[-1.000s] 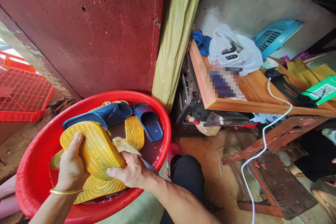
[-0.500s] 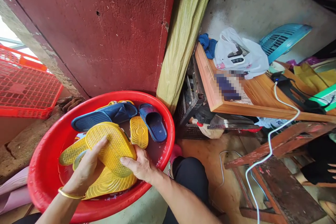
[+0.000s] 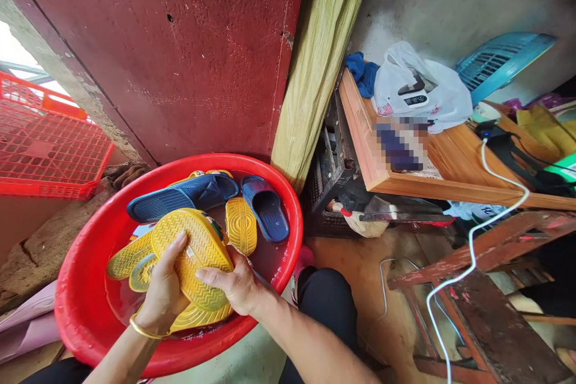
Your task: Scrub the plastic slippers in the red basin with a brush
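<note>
A yellow slipper [image 3: 191,249] is held sole up over the basin, between both my hands. My left hand [image 3: 164,288], with a gold bangle at the wrist, grips its left edge, thumb lying on the sole. My right hand [image 3: 236,282] grasps the right edge, its thumb also on the sole; the other fingers are hidden underneath. Below lie more yellow slippers, one sole [image 3: 242,226] showing at the right and another [image 3: 130,255] at the left. Two blue slippers sit at the back, one on its side [image 3: 180,199] and one upright [image 3: 266,210].
The red basin [image 3: 85,324] of water stands against a dark red door [image 3: 202,72]. A red plastic crate [image 3: 49,144] is on the left. At right are a wooden table [image 3: 459,192] with a white plastic bag [image 3: 418,93], a hanging white cable [image 3: 472,252] and a wooden stool [image 3: 508,324].
My left hand has shifted a little to the right along the slipper, and my right thumb reaches further across the sole. The whole view has moved slightly.
</note>
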Available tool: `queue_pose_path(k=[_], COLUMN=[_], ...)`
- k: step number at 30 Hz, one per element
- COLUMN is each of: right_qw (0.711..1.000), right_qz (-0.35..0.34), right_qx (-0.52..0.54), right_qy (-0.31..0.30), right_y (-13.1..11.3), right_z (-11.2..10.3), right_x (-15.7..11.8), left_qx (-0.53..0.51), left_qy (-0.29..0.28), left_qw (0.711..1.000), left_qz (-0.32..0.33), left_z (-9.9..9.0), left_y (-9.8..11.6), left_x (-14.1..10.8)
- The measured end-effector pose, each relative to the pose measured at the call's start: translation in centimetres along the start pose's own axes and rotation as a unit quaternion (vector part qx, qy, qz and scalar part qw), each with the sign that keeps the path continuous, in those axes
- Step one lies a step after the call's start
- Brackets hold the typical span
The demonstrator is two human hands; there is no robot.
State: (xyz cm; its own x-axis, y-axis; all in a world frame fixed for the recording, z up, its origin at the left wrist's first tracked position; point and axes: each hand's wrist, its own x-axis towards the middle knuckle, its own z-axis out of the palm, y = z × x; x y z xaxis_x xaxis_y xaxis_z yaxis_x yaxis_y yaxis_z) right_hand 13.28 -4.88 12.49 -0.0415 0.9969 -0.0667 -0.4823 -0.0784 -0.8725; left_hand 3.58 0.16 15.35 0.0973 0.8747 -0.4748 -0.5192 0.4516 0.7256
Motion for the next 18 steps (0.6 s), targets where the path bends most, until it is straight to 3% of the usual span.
queue_pose_path(k=[4, 8, 12, 16, 18], right_qw=[0.997, 0.983, 0.977, 0.966, 0.951], right_qz=[-0.011, -0.034, -0.031, -0.016, -0.001], right_qx=[-0.076, -0.171, -0.203, -0.258, -0.31], right_qy=[0.013, 0.054, 0.061, 0.025, -0.015], right_y=[-0.1, 0.2, 0.5, 0.2, -0.4], right_z=[-0.3, -0.5, -0.4, -1.2, -2.1], right_x=[0.0, -0.1, -0.1, 0.5, 0.7], left_qx=[0.001, 0.032, 0.103, 0.282, 0.365], left_qy=[0.011, 0.026, 0.025, -0.014, -0.011], left_qw=[1.0, 0.997, 0.989, 0.938, 0.895], left_qz=[0.01, 0.069, 0.103, 0.204, 0.257], left_z=[-0.2, -0.1, -0.3, -1.1, -1.9], left_y=[-0.1, -0.2, -0.1, 1.8, 3.4], left_x=[0.6, 0.8, 1.0, 1.2, 1.4])
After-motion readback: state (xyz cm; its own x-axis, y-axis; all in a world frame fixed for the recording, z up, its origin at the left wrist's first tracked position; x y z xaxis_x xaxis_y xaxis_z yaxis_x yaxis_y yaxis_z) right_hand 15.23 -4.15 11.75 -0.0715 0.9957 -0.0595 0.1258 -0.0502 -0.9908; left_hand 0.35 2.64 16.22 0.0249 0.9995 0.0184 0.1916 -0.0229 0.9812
